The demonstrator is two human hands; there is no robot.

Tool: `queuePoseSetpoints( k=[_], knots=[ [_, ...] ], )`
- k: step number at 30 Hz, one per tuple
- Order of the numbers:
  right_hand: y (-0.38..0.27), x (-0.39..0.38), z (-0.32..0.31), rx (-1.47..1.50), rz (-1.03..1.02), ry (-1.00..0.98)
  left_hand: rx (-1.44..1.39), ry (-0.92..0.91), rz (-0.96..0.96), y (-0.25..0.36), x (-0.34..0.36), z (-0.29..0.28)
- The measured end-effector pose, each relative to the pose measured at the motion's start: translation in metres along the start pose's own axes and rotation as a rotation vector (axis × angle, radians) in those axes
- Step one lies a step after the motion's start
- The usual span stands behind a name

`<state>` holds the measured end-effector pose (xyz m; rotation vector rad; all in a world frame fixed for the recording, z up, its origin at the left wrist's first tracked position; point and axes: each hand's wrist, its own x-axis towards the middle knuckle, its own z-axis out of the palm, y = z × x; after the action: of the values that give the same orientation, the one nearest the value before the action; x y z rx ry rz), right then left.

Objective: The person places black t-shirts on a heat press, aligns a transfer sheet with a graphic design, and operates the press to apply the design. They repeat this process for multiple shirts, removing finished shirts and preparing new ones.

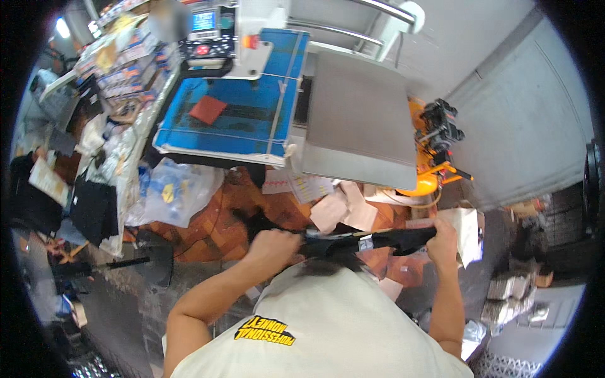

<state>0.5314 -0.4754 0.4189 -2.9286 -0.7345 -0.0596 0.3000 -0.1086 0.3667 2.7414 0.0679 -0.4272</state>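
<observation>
**Two hands stretch a black garment in front of a heat press**

Seen from above, a person in a cream T-shirt [328, 321] with a yellow and black print on it holds a black fabric garment [353, 242] stretched sideways at chest height. The left hand [272, 242] is closed in a fist around the garment's left end, knuckles up. The right hand [443, 238] is closed around the right end, fingers wrapped over the cloth. The garment runs between the two hands as a narrow dark band, with a small white label [365, 242] showing near its middle.

Just beyond the hands stands a press machine with a flat grey metal plate [359, 116] on the right and a blue-lit bed [239, 113] on the left. A small dark red square of material [207, 109] lies on the blue bed. An orange metal frame with black fittings [439, 142] sits at the plate's right edge.

Loose pale paper sheets [343, 211] lie on the floor under the machine, near a clear plastic bag [173, 192]. A cluttered shelf of boxes [126, 63] runs along the far left.
</observation>
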Motion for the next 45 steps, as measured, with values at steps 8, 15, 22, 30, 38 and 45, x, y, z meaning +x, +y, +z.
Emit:
queuePoseSetpoints(
  k=[8, 15, 22, 30, 38, 45],
  knots=[
    [0.153, 0.037, 0.020, 0.813, 0.332, 0.122, -0.743, 0.610, 0.032, -0.042, 0.013, -0.081],
    [0.140, 0.268, -0.114, 1.232, 0.146, 0.409, -0.076, 1.312, 0.056, 0.005, 0.159, -0.295],
    [0.106, 0.541, -0.094, 0.319, 0.235, 0.379, 0.454, 0.907, -0.484, -0.081, 0.414, -0.424],
    [0.101, 0.654, 0.077, 0.861, 0.816, 0.067, -0.927, 0.558, -0.724, -0.158, 0.621, -0.300],
    [0.029, 0.622, 0.127, 0.397, -0.383, 0.191, -0.317, 0.786, -0.305, -0.132, 0.596, -0.212],
    [0.007, 0.597, 0.124, -0.023, -0.868, 0.113, -0.483, 0.822, -0.134, 0.007, 0.424, -0.091]
  ],
)
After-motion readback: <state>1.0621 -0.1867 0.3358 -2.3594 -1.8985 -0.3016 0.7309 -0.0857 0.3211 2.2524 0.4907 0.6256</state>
